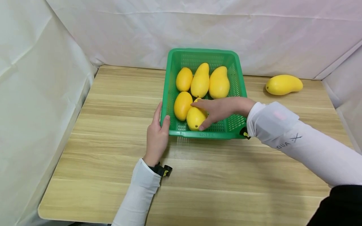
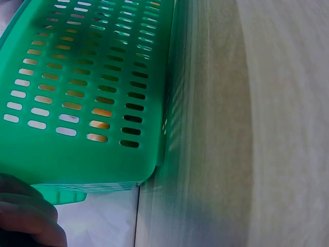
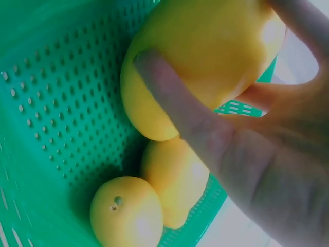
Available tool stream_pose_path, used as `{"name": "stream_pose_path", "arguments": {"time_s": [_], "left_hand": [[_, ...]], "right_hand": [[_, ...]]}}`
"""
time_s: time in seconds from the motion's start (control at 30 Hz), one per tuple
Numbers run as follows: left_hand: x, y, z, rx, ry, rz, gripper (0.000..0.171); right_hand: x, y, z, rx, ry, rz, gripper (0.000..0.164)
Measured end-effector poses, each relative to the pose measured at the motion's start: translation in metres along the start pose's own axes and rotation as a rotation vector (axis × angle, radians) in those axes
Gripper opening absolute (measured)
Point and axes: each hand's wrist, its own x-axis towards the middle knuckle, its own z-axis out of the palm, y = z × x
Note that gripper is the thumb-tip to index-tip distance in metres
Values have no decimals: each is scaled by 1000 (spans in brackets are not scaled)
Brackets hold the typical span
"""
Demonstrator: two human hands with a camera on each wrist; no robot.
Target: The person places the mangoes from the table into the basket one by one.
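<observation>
My right hand (image 1: 219, 110) reaches over the front of a green plastic basket (image 1: 207, 135) and grips a yellow mango (image 1: 195, 119), its thumb and fingers spread around the fruit. In the right wrist view that mango (image 3: 200, 62) hangs large in front of the thumb, above the basket's perforated floor. At the basket's left side, near the front corner, my left hand (image 1: 157, 136) holds the rim. The left wrist view has its fingers (image 2: 31, 216) bent at the basket's edge, beside the slotted wall (image 2: 77, 103). An orange-yellow mango (image 1: 183, 106) lies just left of the gripped one.
Behind, in the basket, lie a smaller mango (image 1: 184, 79), a long mango (image 1: 200, 82) and another curved one (image 1: 219, 83). One more mango (image 1: 283, 84) lies on the wooden table (image 1: 93, 157) at the back right. White cloth (image 1: 127, 34) hangs behind and along both sides.
</observation>
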Motion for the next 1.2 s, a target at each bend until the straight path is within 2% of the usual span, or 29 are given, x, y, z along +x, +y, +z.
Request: {"name": "stream_pose_path", "arguments": {"time_s": [0.13, 0.37, 0.53, 0.8, 1.2], "left_hand": [[0, 1, 0, 0, 2, 5, 52], [-1, 1, 0, 2, -13, -5, 53], [-1, 2, 0, -19, -11, -7, 52], [-3, -1, 1, -17, -19, -23, 53], [-1, 1, -1, -10, -7, -11, 51]], "right_hand": [[1, -5, 2, -59, 20, 10, 95], [-1, -3, -1, -77, -29, -24, 80], [-1, -3, 2, -88, 9, -34, 77], [1, -11, 9, -181, 59, 53, 78], [-3, -12, 9, -156, 55, 93, 81]]}}
